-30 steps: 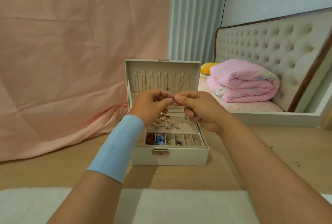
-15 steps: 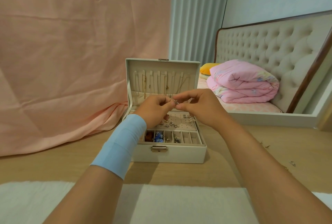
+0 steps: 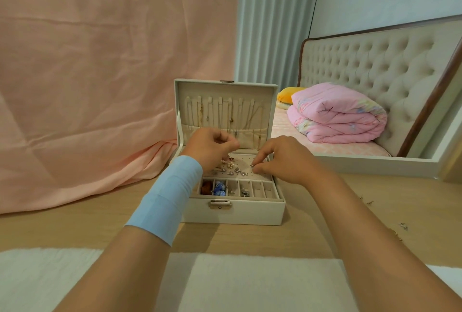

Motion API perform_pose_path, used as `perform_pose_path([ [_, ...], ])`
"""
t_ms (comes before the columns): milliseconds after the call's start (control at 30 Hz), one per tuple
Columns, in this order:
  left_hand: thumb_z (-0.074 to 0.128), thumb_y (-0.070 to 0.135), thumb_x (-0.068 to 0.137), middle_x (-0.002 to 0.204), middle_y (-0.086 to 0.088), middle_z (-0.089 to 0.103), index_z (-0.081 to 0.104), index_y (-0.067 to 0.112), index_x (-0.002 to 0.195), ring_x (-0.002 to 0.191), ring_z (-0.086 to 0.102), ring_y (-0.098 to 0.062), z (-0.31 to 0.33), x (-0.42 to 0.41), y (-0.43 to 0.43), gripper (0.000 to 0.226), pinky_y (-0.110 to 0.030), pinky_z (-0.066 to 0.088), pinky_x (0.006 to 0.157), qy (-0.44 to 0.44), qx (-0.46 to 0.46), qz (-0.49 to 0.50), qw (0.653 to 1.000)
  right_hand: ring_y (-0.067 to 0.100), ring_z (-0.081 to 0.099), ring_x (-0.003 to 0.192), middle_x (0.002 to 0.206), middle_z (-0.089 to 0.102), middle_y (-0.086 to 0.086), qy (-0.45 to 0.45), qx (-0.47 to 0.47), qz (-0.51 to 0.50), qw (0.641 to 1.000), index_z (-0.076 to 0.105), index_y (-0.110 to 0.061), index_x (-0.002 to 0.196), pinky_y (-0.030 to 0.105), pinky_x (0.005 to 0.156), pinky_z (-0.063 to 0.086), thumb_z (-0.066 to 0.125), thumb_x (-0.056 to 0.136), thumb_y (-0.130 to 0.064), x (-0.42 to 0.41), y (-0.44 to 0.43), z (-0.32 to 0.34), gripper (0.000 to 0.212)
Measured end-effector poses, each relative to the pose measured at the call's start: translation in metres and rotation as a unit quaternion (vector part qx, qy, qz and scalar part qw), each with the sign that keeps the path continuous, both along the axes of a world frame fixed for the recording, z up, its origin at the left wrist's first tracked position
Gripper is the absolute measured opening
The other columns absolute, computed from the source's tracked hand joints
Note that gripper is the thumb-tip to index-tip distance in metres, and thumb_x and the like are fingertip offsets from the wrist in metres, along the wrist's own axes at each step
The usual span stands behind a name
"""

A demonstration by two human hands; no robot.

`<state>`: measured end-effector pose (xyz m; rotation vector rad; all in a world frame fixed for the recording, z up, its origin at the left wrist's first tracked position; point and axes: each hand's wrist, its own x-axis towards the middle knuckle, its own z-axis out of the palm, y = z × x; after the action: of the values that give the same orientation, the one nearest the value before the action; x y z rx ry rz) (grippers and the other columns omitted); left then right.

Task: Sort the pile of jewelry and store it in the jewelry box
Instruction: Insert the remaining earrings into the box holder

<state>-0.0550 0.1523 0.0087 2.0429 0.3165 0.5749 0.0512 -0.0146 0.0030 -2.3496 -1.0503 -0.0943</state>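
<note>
A white jewelry box (image 3: 235, 213) stands open on the wooden floor, its lid upright with several thin necklaces (image 3: 231, 114) hanging inside. Small earrings (image 3: 235, 170) lie on the perforated pad, and the front slots hold a red piece (image 3: 206, 188), a blue piece (image 3: 219, 188) and silver bits. My right hand (image 3: 280, 159) is low over the pad and pinches a small silver earring (image 3: 252, 166) at its fingertips. My left hand (image 3: 212, 148), with a blue wrist wrap, hovers curled over the pad's left side; whether it holds something is hidden.
A few loose jewelry pieces (image 3: 402, 226) lie on the floor at the right. A white rug (image 3: 237, 284) covers the near floor. A pink sheet (image 3: 100, 74) hangs at the left, and a bed with a folded pink quilt (image 3: 337, 114) stands at the right.
My hands were together above the box working on the small earring. They have separated, and my right hand has dropped with the earring onto the perforated pad.
</note>
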Motion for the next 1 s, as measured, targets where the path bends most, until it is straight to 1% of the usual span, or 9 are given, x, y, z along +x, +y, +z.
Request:
perform_pose_path([
  [67,0.073,0.028,0.087,0.086,0.004,0.074,0.073,0.020,0.085,0.077,0.068,-0.011,0.000,-0.001,-0.002,0.008,-0.026,0.054,0.078,0.001,0.010,0.002,1.000,0.004,0.064,0.089,0.087,0.072,-0.018,-0.020,-0.009,0.002,1.000,0.075,-0.040,0.070,0.037,0.084,0.056,0.086,0.074,-0.035,-0.003,0.002,0.001,0.013],
  [200,0.074,0.028,0.087,0.086,0.010,0.072,0.074,0.021,0.084,0.072,0.064,-0.006,0.001,-0.003,-0.005,0.007,-0.020,0.049,0.070,-0.011,0.008,0.002,1.000,0.005,0.064,0.088,0.090,0.072,-0.017,-0.048,-0.033,0.009,0.998,0.075,-0.037,0.075,0.033,0.080,0.054,0.082,0.080,-0.032,-0.008,0.003,0.002,0.009],
  [367,0.077,0.033,0.083,0.081,0.010,0.075,0.076,0.027,0.083,0.065,0.063,-0.007,-0.001,-0.003,0.000,0.007,-0.028,0.054,0.073,-0.030,-0.043,0.008,0.999,0.004,0.065,0.083,0.084,0.073,-0.015,-0.035,-0.058,0.023,0.997,0.076,-0.034,0.072,0.036,0.079,0.056,0.072,0.085,-0.035,-0.005,0.003,0.002,0.013],
  [433,0.077,0.034,0.082,0.079,0.010,0.075,0.076,0.027,0.084,0.064,0.063,-0.006,-0.001,-0.004,-0.001,0.007,-0.029,0.053,0.070,-0.041,-0.071,0.009,0.997,0.001,0.064,0.082,0.086,0.073,-0.014,-0.024,-0.004,0.031,0.999,0.076,-0.033,0.080,0.034,0.080,0.054,0.071,0.088,-0.030,-0.002,0.003,0.003,0.010],
  [500,0.077,0.037,0.082,0.081,0.007,0.075,0.076,0.028,0.086,0.064,0.062,-0.007,0.002,-0.005,-0.004,0.010,-0.028,0.052,0.068,-0.043,-0.088,0.009,0.995,-0.006,0.061,0.074,0.090,0.072,-0.013,0.001,0.083,0.045,0.995,0.076,-0.031,0.089,0.026,0.075,0.048,0.072,0.089,-0.025,-0.002,0.002,0.008,0.007],
  [600,0.074,0.039,0.084,0.079,0.002,0.074,0.074,0.027,0.087,0.065,0.060,-0.008,0.006,-0.005,-0.011,0.012,-0.022,0.049,0.060,-0.044,-0.103,0.002,0.994,-0.009,0.058,0.059,0.090,0.074,-0.008,0.057,0.176,0.091,0.978,0.075,-0.027,0.096,0.022,0.068,0.048,0.079,0.084,-0.017,-0.008,0.000,0.020,0.016],
  [733,0.072,0.040,0.086,0.066,0.007,0.067,0.074,0.028,0.089,0.061,0.058,-0.005,0.007,-0.004,-0.019,0.013,-0.022,0.046,0.058,-0.044,-0.118,-0.001,0.992,0.005,0.059,0.053,0.085,0.076,-0.004,0.092,0.216,0.108,0.966,0.077,-0.021,0.094,0.024,0.057,0.053,0.087,0.077,-0.013,-0.013,0.003,0.024,0.021],
  [867,0.071,0.036,0.088,0.069,0.006,0.068,0.075,0.029,0.090,0.064,0.059,-0.006,0.006,-0.005,-0.018,0.009,-0.023,0.049,0.060,-0.029,-0.132,-0.016,0.991,0.011,0.057,0.049,0.078,0.077,-0.004,0.100,0.248,0.092,0.959,0.080,-0.022,0.093,0.023,0.056,0.050,0.082,0.082,-0.012,-0.007,0.001,0.019,0.015],
  [1000,0.071,0.030,0.089,0.066,0.013,0.069,0.075,0.027,0.089,0.056,0.057,0.001,0.005,-0.004,-0.021,0.006,-0.013,0.045,0.050,-0.041,-0.100,-0.011,0.994,0.013,0.056,0.047,0.081,0.078,-0.004,0.127,0.260,0.090,0.953,0.081,-0.018,0.103,0.028,0.057,0.053,0.078,0.085,-0.007,-0.005,0.001,0.015,0.021],
])
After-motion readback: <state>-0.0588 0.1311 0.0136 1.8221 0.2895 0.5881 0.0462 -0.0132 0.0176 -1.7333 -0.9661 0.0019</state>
